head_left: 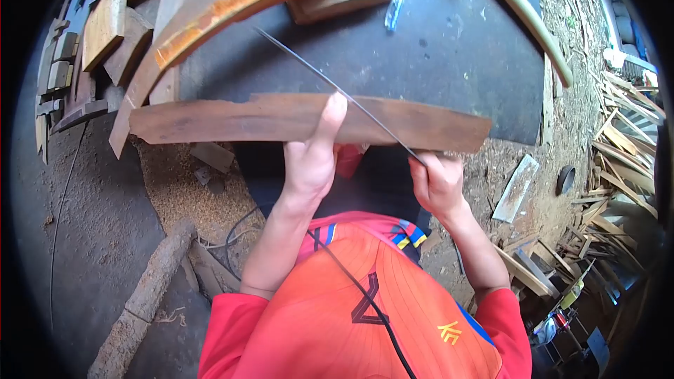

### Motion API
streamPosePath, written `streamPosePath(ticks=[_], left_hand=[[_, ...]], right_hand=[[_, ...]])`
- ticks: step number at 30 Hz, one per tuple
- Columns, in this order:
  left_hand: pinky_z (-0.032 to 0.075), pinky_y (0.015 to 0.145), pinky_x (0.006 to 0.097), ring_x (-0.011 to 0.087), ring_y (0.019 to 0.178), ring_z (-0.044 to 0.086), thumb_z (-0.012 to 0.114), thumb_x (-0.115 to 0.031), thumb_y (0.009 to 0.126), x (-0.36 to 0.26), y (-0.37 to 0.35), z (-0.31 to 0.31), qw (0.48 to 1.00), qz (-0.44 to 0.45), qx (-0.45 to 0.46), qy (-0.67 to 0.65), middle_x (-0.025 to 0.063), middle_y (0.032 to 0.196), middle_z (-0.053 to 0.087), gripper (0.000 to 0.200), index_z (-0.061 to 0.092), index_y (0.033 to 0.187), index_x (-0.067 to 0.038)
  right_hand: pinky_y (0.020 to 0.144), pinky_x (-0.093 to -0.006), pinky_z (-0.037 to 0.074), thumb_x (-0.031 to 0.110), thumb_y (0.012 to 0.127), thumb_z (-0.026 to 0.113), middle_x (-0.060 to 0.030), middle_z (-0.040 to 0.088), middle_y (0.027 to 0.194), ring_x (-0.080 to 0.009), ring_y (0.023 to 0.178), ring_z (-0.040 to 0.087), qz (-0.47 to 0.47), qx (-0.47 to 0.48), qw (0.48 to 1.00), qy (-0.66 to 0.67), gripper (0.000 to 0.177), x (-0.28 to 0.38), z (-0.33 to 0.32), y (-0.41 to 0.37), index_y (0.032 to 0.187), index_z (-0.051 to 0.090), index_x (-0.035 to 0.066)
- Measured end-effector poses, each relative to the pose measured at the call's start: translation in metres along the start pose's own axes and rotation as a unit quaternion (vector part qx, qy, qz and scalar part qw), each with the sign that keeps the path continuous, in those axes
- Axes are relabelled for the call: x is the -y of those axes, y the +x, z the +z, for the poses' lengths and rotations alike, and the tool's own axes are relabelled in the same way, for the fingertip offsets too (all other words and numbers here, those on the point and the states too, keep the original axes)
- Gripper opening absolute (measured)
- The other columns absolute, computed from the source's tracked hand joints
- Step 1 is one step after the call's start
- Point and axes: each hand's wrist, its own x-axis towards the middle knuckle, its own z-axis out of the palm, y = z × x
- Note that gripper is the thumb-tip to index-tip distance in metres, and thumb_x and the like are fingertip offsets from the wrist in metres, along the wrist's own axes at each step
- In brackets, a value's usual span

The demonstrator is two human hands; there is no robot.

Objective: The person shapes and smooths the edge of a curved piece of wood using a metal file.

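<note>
With left hand (309, 167) grasping brown board (274, 119) at near edge of tabletop (463, 56) and right hand (442, 184) clenched on thin metal tool (373, 118), could scrape nearby left thumb (332, 114) through 1 overlong stroke.

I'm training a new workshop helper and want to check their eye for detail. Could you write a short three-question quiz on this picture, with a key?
1. Which of the two hands holds the long thin tool?
2. Fill in the blank: the left hand has its ____ over the upper face of the brown board.
3. True or false: in this view, the long thin tool runs parallel to the brown board.

Key:
1. The right hand.
2. thumb.
3. False; it crosses the brown board at a slant.
</note>
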Motion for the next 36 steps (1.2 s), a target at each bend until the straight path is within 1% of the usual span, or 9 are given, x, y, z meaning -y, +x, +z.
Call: streamPosePath(ticks=[5,9,14,16,17,24,28,29,36], left_hand=[[0.058,0.087,0.0338,0.0139,0.100,0.069,0.071,-0.017,0.102,0.007,0.005,-0.007,1.000,0.023,0.001,0.017,0.0047,0.111,0.068,0.029,0.061,0.127,-0.006],[0.059,0.087,0.0340,0.0144,0.100,0.069,0.071,-0.019,0.102,0.000,0.002,-0.003,0.999,0.009,0.050,-0.014,0.0042,0.109,0.068,0.027,0.061,0.124,-0.007],[0.061,0.084,0.0347,0.0146,0.097,0.069,0.071,-0.020,0.102,-0.001,0.006,0.002,1.000,0.027,0.006,0.007,0.0038,0.109,0.066,0.026,0.061,0.122,-0.007],[0.061,0.084,0.0344,0.0147,0.098,0.069,0.072,-0.020,0.101,0.000,0.001,0.003,1.000,0.008,-0.004,0.008,0.0041,0.109,0.067,0.027,0.061,0.122,-0.007],[0.061,0.083,0.0340,0.0144,0.097,0.069,0.072,-0.021,0.101,0.000,0.002,-0.002,1.000,0.007,0.024,0.008,0.0039,0.109,0.067,0.027,0.061,0.122,-0.008],[0.059,0.086,0.0316,0.0122,0.099,0.068,0.071,-0.019,0.102,-0.004,0.000,0.004,1.000,-0.019,0.000,0.004,0.0033,0.111,0.068,0.024,0.064,0.121,-0.006],[0.059,0.085,0.0310,0.0116,0.099,0.068,0.069,-0.018,0.103,-0.004,-0.002,0.005,1.000,-0.009,-0.025,0.014,0.0034,0.113,0.068,0.023,0.063,0.122,-0.007],[0.062,0.086,0.0372,0.0171,0.096,0.071,0.067,-0.025,0.104,-0.001,0.002,0.003,0.999,0.001,-0.023,0.030,0.0058,0.109,0.070,0.023,0.064,0.117,-0.006],[0.060,0.088,0.0359,0.0151,0.100,0.070,0.066,-0.026,0.104,0.003,0.003,-0.005,0.999,0.016,-0.039,0.011,0.0052,0.107,0.071,0.021,0.067,0.114,-0.008]], right_hand=[[0.065,-0.0420,0.051,-0.002,0.088,0.068,-0.0126,0.067,0.074,-0.0321,0.066,0.067,-0.029,0.029,0.999,0.011,0.005,-0.047,0.004,-0.034,0.085,0.067,0.002],[0.066,-0.0425,0.051,0.000,0.090,0.065,-0.0109,0.065,0.070,-0.0321,0.066,0.067,0.004,0.033,0.999,-0.007,0.005,0.010,-0.010,0.009,0.086,0.068,0.001],[0.061,-0.0414,0.051,-0.001,0.088,0.069,-0.0114,0.065,0.070,-0.0324,0.061,0.066,-0.027,0.011,0.999,0.020,0.003,-0.032,0.001,-0.018,0.088,0.069,0.002],[0.060,-0.0419,0.051,-0.001,0.088,0.068,-0.0115,0.065,0.070,-0.0327,0.061,0.065,-0.038,-0.025,0.999,0.005,0.003,0.005,-0.009,0.010,0.087,0.069,0.002],[0.064,-0.0432,0.052,-0.002,0.088,0.068,-0.0122,0.066,0.072,-0.0339,0.064,0.066,0.051,0.064,0.997,-0.016,0.004,0.009,-0.013,0.000,0.085,0.068,0.002],[0.074,-0.0433,0.054,-0.003,0.082,0.072,-0.0125,0.070,0.080,-0.0344,0.077,0.069,-0.058,-0.003,0.997,0.047,0.006,-0.023,-0.007,-0.001,0.086,0.071,0.001],[0.080,-0.0428,0.055,-0.003,0.078,0.073,-0.0151,0.073,0.092,-0.0354,0.087,0.071,-0.041,0.038,0.997,0.053,0.017,-0.050,-0.003,-0.026,0.094,0.075,0.002],[0.079,-0.0440,0.055,-0.002,0.077,0.074,-0.0155,0.072,0.093,-0.0361,0.087,0.071,-0.042,0.024,0.998,0.047,0.015,-0.059,0.000,-0.033,0.092,0.074,0.001],[0.079,-0.0460,0.055,0.004,0.076,0.077,-0.0137,0.071,0.090,-0.0353,0.085,0.070,0.002,0.087,0.996,0.034,0.014,-0.045,-0.011,-0.039,0.089,0.072,0.004]])
